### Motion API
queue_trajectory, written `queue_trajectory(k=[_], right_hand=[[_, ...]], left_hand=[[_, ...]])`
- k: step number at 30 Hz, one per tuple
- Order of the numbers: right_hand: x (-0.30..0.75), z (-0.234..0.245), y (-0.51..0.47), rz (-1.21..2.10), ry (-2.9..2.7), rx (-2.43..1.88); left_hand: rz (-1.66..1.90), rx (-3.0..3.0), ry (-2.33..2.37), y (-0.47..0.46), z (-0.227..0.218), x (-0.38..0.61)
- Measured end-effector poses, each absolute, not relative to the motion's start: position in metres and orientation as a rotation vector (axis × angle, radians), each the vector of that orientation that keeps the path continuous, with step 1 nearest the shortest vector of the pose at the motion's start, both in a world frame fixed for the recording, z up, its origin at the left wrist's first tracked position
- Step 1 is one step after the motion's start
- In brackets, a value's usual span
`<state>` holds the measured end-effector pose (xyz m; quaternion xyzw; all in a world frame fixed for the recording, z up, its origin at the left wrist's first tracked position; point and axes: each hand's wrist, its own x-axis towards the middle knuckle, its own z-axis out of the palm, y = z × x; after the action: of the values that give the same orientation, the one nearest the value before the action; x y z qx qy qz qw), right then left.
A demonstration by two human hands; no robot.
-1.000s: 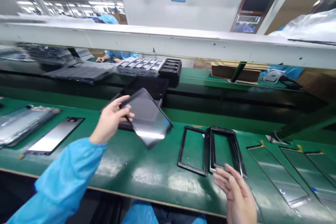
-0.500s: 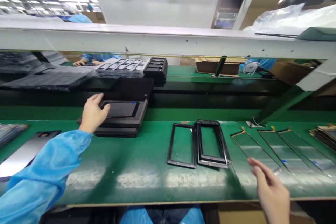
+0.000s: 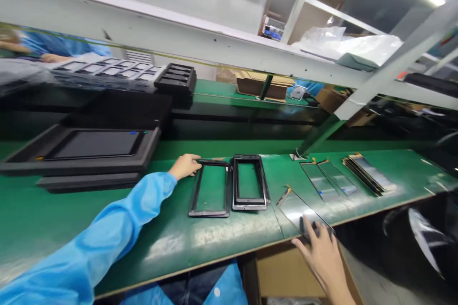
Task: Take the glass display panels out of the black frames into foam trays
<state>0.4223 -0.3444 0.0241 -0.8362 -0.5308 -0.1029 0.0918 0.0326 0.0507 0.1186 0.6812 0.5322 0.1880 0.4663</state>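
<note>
Noting left hand (image 3: 184,166), fingertips loosely curled, touching the far corner of the black frame (image 3: 209,188), gripping nothing; right hand (image 3: 322,252), fingers splayed, presses a glass panel (image 3: 295,209) right of that frame, seemingly overhanging the bench (image 3: 171,243) edge, so it may slide off.

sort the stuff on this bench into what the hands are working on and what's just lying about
In hand: left hand on the single frame; right hand on the near sheet.
Lying about: frame stack, tray with screen, far sheets, sheet pile, back trays.
</note>
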Motion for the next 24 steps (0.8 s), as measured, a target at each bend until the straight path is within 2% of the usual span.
queue_trajectory(k=[5,10,12,14,18,24], right_hand=[[0.41,0.046,-0.35,-0.396,-1.49,-2.401],[0.389,0.089,-0.358,-0.471,-1.246,-2.28],[0.363,0.107,-0.352,-0.298,-1.03,-2.047],[0.326,0.116,-0.338,0.065,-0.863,-1.788],[0.241,0.108,-0.306,0.629,-0.657,-1.503],[0.189,0.089,-0.285,0.836,-0.652,-1.361]], left_hand=[[0.668,1.458,1.158,0.046,0.128,0.006],[0.779,1.284,1.077,-0.009,0.149,-0.026],[0.8,1.209,0.994,-0.041,0.155,-0.03],[0.804,1.169,0.901,-0.071,0.159,-0.027],[0.834,1.194,0.8,-0.112,0.163,-0.019],[0.9,1.258,0.773,-0.133,0.169,-0.028]])
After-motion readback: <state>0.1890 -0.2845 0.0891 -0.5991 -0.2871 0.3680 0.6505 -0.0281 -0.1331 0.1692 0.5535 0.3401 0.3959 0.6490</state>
